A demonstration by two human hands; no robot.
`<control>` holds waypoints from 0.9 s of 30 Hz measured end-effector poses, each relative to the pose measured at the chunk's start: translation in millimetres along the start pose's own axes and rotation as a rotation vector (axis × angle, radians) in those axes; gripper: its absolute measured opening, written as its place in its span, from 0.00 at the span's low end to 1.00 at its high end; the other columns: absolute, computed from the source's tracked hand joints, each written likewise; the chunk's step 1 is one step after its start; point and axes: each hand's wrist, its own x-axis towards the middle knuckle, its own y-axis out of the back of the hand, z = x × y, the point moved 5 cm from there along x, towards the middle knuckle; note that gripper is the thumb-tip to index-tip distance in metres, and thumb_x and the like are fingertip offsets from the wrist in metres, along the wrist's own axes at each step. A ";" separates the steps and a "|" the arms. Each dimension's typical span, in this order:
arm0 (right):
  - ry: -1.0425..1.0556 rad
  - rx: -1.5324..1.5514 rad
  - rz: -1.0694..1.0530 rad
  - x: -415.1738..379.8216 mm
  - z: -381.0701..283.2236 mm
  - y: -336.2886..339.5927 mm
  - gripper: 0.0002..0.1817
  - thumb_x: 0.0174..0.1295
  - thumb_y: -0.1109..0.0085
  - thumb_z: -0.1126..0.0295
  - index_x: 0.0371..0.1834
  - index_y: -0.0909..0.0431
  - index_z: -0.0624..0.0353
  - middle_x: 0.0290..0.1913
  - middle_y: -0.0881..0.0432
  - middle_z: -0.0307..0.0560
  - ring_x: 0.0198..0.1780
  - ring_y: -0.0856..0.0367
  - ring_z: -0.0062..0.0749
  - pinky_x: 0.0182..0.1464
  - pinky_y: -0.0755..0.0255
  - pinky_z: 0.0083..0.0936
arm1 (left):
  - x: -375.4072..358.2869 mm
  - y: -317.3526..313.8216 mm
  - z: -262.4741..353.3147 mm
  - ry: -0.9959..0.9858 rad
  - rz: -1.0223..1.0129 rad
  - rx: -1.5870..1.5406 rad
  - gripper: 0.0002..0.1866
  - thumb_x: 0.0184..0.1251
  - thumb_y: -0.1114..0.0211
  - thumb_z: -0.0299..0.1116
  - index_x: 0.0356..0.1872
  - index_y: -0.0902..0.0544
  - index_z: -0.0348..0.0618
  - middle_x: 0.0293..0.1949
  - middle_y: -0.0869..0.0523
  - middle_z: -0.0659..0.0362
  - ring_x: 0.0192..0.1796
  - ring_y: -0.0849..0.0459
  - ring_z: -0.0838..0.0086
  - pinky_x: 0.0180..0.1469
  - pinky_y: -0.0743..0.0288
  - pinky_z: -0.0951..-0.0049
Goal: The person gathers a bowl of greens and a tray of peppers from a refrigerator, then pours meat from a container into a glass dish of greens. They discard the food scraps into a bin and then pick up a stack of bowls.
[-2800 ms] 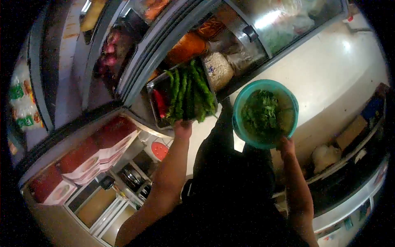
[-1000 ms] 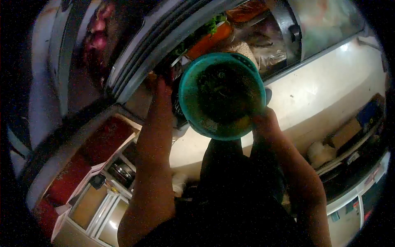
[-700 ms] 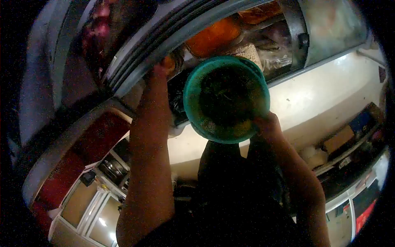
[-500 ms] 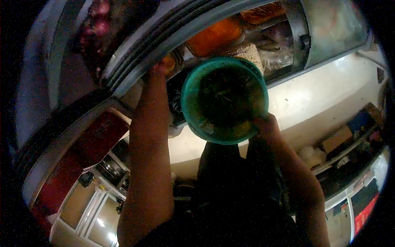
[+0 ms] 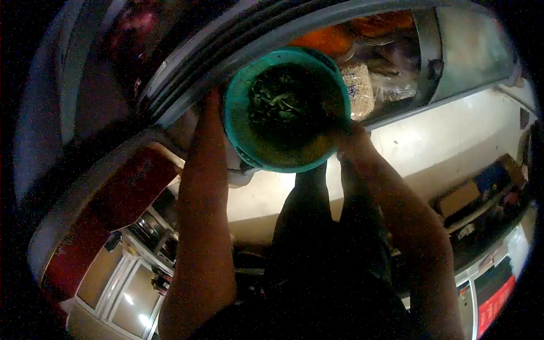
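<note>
A round green plastic basin [image 5: 286, 161] is tilted toward me over the opening of a chest freezer or cooler. Dark leafy greens [image 5: 283, 105] lie inside it, dim and hard to make out. My right hand [image 5: 350, 141] grips the basin's lower right rim, fingers over the edge and partly lost in shadow. My left hand [image 5: 213, 102] reaches to the freezer's left side, close by the basin's left edge. Its fingers are hidden by the basin and the dark, so I cannot see what they touch.
In the freezer are orange-filled containers [image 5: 326, 41], a bag of pale grains [image 5: 358, 93] and clear plastic bags [image 5: 394, 88]. A grey frame [image 5: 187, 76] curves along the far side, with a glass lid [image 5: 470, 48] at right. Shelves with boxes [image 5: 459, 198] stand at the lower right.
The basin has moved up and left, further over the opening, with my right hand on it. It now covers the jar near my left hand, and the greens show more clearly.
</note>
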 end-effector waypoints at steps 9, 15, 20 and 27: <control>0.569 -0.291 -0.196 76.6 -17.8 -48.6 0.10 0.52 0.50 0.66 0.32 0.27 0.62 0.29 0.24 0.54 0.35 0.26 0.47 0.37 0.32 0.34 | -136.4 43.2 4.6 0.277 0.120 -0.487 0.31 0.56 0.52 0.57 0.54 0.35 0.44 0.52 0.30 0.53 0.53 0.32 0.63 0.53 0.36 0.64; 0.145 -0.330 -0.154 103.0 -40.7 -79.9 0.25 0.50 0.43 0.68 0.52 0.37 0.59 0.39 0.25 0.50 0.33 0.25 0.35 0.32 0.27 0.30 | -190.5 31.4 -21.6 0.224 0.035 -0.418 0.33 0.57 0.54 0.57 0.58 0.38 0.45 0.58 0.36 0.53 0.59 0.39 0.61 0.59 0.44 0.61; 0.243 -0.252 -0.158 102.9 -79.7 -111.2 0.20 0.49 0.41 0.70 0.45 0.34 0.62 0.37 0.26 0.50 0.38 0.27 0.37 0.40 0.32 0.31 | -180.0 33.6 -46.8 0.069 -0.171 0.648 0.29 0.58 0.44 0.39 0.59 0.42 0.45 0.61 0.40 0.55 0.60 0.38 0.57 0.59 0.42 0.57; 0.138 -0.221 -0.159 84.6 -84.6 -116.6 0.21 0.52 0.46 0.67 0.49 0.35 0.63 0.33 0.24 0.50 0.24 0.23 0.31 0.18 0.28 0.22 | -176.7 65.5 -67.3 0.215 0.154 -0.364 0.23 0.60 0.53 0.31 0.58 0.40 0.42 0.57 0.34 0.54 0.56 0.34 0.61 0.57 0.39 0.64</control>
